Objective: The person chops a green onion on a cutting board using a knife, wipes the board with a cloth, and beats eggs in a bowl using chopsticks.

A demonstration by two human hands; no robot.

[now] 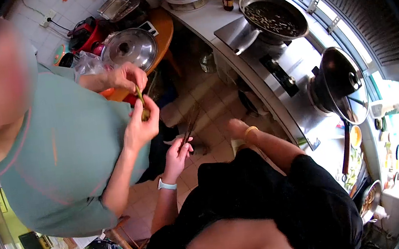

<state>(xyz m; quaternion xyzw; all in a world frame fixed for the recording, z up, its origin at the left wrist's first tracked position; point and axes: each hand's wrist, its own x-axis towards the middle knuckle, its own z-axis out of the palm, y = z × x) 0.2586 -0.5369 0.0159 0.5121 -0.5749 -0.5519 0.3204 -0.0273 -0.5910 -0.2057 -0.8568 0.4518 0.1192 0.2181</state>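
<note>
My left hand (pixel 179 152), with a pale watch on its wrist, is closed around a pair of thin dark chopsticks (pixel 190 125) that point up and away over the tiled floor. My right hand (pixel 237 128) hangs to the right, near the counter's front edge, with a yellow band at the wrist; it is blurred and its fingers cannot be made out. At the left stands a person in a green shirt (pixel 74 148), whose two hands hold a small green item (pixel 140 96) close to my left hand but apart from it.
A pan with small pieces in dark liquid (pixel 273 17) sits on the far burner, its handle toward the counter edge. A dark wok (pixel 334 77) with a glass lid is on the near burner. A large metal lid (pixel 129 49) lies on the wooden table (pixel 165 27).
</note>
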